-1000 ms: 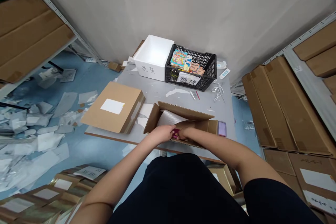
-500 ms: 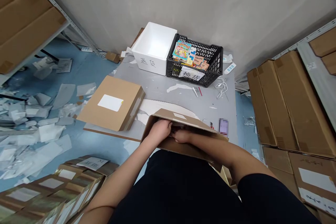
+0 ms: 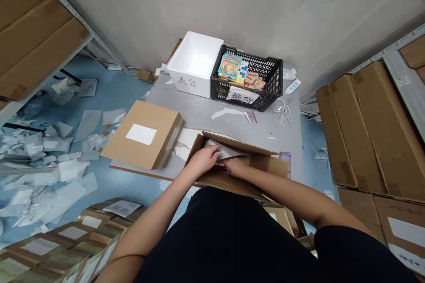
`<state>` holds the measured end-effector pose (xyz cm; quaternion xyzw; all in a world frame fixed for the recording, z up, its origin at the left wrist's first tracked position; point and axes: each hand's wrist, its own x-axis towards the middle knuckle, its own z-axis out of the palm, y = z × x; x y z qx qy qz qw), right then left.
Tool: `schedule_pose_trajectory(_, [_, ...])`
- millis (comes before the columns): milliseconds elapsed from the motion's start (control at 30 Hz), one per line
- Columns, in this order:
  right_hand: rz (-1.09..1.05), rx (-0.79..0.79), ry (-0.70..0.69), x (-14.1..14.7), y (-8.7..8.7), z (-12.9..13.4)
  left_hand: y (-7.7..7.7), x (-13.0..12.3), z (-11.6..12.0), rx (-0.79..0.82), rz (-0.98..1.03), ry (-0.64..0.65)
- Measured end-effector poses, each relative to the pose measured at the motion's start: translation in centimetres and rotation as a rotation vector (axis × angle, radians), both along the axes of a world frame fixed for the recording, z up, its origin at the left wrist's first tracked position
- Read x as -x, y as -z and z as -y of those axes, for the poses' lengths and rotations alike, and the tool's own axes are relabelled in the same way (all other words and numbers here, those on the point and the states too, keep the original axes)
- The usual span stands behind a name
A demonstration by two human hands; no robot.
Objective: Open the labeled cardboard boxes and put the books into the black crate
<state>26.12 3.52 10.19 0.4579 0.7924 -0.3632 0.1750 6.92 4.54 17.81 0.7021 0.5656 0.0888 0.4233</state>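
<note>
Fingers of the left hand bend over shiny translucent wrap, grip unclear; those of the right hand are at a dark red item, their hold hidden. On the tabletop, a smooth brown carton lies at nine o'clock; a white foam box, eleven; the open, oblong corrugated box containing wrap and item, five; a black plastic lattice crate, one.

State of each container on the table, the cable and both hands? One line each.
near box: open, wrap inside
labelled box: closed, label up
white bin: open-topped, upright
black crate: open-topped, holding books
white cable: loosely looped
left hand: inside near box, grip unclear
right hand: inside near box, grip unclear
</note>
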Motion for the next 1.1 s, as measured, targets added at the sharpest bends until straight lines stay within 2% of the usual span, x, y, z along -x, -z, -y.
schedule_pose_trajectory(100, [0.048,-0.102,-0.029,-1.9,-3.2,0.0,-0.4,-0.1,-0.2,-0.028,0.067,-0.068])
schedule_pose_trajectory(167, [0.010,-0.155,0.002,-3.2,-5.7,0.4,-0.9,-0.2,-0.2,-0.049,0.133,-0.121])
schedule_pose_trajectory(333, [-0.177,-0.279,0.179,-6.3,-11.5,1.7,-2.6,-0.4,0.3,-0.184,0.281,-0.207])
schedule_pose_trajectory(467, [-0.261,-0.374,0.330,-8.1,-14.3,2.9,-4.0,-0.7,1.1,-0.299,0.323,-0.162])
schedule_pose_trajectory(633, [-0.263,-0.552,0.459,-8.6,-15.9,4.7,-5.7,-2.6,4.1,-0.491,0.345,-0.363])
schedule_pose_trajectory(700, [-0.272,-0.633,0.509,-8.2,-16.3,5.3,-6.1,-4.0,5.5,-0.407,0.463,-0.394])
schedule_pose_trajectory(833, [-0.363,-0.745,0.609,-6.4,-17.0,6.7,-6.4,-7.0,7.3,0.029,0.804,-0.329])
schedule_pose_trajectory(900, [-0.440,-0.753,0.621,-5.1,-17.2,7.4,-6.5,-8.0,7.6,0.154,0.928,-0.294])
schedule_pose_trajectory(1000, [-0.565,-0.730,0.582,-3.2,-17.2,8.3,-6.6,-8.9,7.8,0.137,1.029,-0.359])
schedule_pose_trajectory(1100, [-0.676,-0.640,0.478,-2.2,-17.0,8.7,-6.6,-9.0,7.8,0.085,1.054,-0.527])
